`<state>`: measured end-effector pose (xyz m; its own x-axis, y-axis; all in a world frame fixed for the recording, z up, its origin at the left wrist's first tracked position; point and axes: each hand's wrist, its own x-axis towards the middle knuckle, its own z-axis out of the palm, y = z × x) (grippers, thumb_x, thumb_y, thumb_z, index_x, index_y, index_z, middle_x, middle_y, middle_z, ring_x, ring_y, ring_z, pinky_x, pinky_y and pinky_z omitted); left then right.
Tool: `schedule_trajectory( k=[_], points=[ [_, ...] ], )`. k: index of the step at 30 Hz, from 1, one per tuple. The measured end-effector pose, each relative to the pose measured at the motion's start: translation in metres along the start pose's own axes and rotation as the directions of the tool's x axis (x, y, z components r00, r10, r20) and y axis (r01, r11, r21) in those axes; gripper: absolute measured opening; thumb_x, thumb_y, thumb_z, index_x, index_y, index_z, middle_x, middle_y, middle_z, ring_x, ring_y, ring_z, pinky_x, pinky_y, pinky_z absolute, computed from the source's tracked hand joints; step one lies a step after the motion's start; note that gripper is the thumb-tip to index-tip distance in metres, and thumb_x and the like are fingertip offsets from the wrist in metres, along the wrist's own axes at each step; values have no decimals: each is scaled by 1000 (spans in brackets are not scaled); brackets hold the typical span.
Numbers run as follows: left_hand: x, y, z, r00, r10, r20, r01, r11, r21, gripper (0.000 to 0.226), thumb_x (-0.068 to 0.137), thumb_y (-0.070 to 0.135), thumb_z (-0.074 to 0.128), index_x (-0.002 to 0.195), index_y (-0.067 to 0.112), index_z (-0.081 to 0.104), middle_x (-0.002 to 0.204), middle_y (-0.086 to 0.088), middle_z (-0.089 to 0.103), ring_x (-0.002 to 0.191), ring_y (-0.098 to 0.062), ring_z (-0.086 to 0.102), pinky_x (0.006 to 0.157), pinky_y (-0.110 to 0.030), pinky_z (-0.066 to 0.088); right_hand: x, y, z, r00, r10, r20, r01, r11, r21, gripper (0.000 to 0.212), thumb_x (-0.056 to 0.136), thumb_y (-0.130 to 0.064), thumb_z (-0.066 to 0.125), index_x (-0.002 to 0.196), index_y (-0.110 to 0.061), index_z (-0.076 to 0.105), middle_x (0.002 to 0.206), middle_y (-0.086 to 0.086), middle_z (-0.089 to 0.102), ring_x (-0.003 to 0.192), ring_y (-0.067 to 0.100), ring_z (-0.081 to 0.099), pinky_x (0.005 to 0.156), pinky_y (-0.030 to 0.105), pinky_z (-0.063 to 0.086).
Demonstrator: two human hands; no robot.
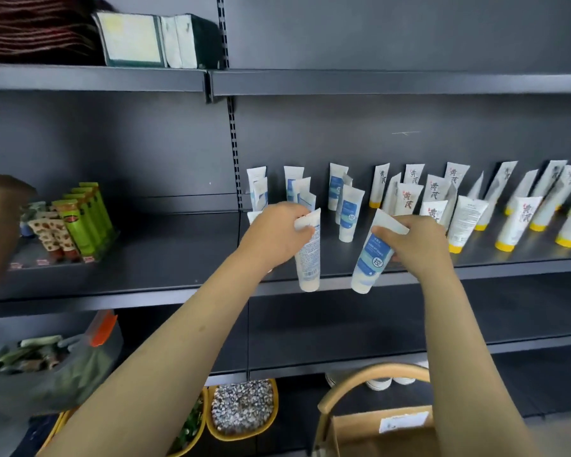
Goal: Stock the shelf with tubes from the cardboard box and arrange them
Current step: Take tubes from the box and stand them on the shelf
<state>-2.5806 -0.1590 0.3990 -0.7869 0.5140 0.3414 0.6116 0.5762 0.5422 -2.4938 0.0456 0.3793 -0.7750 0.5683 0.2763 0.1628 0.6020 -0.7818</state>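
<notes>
Shelf [178, 291] half-filled, rows of tubes stood upright. Then left hand [277, 230] gripped blue-white tube [309, 258], right hand [416, 239] pinched second tube [371, 258], both unplaced. Cardboard box [376, 437] contents hidden.

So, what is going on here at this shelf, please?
A person is stocking a dark shelf with tubes. The left hand grips a white tube by its flat end, barcode side toward the camera. The right hand grips a blue-labelled tube the same way, tilted. Both tubes hang cap down at the shelf's front edge. Behind them, matching tubes stand on their caps, with yellow-capped tubes further right. A cardboard box sits below.
</notes>
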Motion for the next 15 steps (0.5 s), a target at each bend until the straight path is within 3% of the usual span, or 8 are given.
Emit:
schedule_trajectory(
  k=[3, 5, 7, 15],
  points=[
    [41, -6, 17, 1000, 9, -2, -9, 985, 174, 14, 84, 21, 53, 72, 13, 51, 72, 0, 53, 70, -24, 51, 58, -29, 41, 44, 10, 12, 999, -22, 26, 23, 999, -25, 11, 87, -27, 64, 86, -16, 67, 85, 6, 67, 76, 21, 64, 69, 38, 55],
    [64, -11, 29, 1000, 18, 3, -18, 966, 258, 14, 86, 24, 53, 84, 11, 57, 86, -5, 57, 80, -28, 55, 67, -34, 48, 69, 17, 21, 998, -41, 43, 43, 997, -63, 13, 88, -24, 64, 86, -11, 68, 83, 8, 67, 69, 18, 61, 68, 36, 53],
    [81, -17, 41, 999, 30, 26, -37, 945, 325, 18, 89, 24, 51, 96, 9, 58, 96, -7, 58, 86, -29, 57, 67, -33, 45, 91, 24, 30, 997, -49, 66, 56, 993, -104, 17, 88, -23, 65, 88, -7, 69, 83, 8, 67, 65, 13, 58, 65, 33, 49],
    [111, -37, 68, 995, 6, 96, -45, 910, 412, 19, 94, 24, 48, 102, 10, 58, 102, -7, 57, 86, -30, 60, 66, -33, 45, 136, 40, 52, 977, -117, 176, 150, 971, -188, 14, 84, -21, 68, 83, -7, 72, 79, 9, 69, 66, 17, 57, 58, 26, 41]
  ],
)
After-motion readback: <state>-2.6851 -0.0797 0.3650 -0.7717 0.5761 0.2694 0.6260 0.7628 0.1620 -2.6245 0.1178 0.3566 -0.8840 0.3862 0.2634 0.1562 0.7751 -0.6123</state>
